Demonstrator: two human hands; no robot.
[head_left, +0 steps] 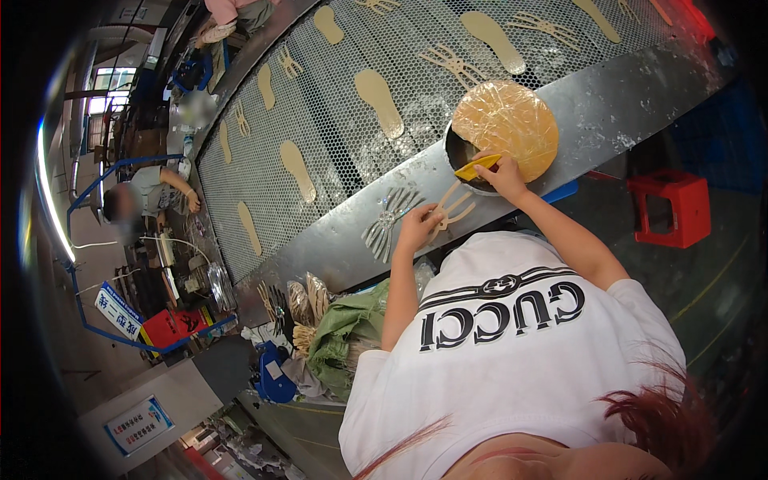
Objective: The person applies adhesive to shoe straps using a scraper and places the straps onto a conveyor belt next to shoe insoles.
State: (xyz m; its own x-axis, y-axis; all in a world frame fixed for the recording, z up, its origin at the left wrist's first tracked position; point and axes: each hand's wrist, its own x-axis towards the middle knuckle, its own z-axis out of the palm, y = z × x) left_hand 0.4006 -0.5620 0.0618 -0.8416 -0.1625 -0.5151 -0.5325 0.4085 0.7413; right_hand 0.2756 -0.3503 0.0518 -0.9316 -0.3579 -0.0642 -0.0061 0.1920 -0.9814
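Note:
My left hand pinches the edge of a beige strappy shoe upper with several finger-like strips, held at the near metal edge of the conveyor. A flat yellow tool is gripped in my right hand; its working end is hard to make out. It lies over the open side of a dark round pot, partly covered by a round, tan, plastic-wrapped lid. Left of my left hand, a bundle of silvery strappy uppers rests on the metal edge.
Beige insoles and strappy uppers lie spread over the mesh conveyor. A red stool stands at the right. Below the edge, a green sack sits by more uppers. Other people work at the far left and the top.

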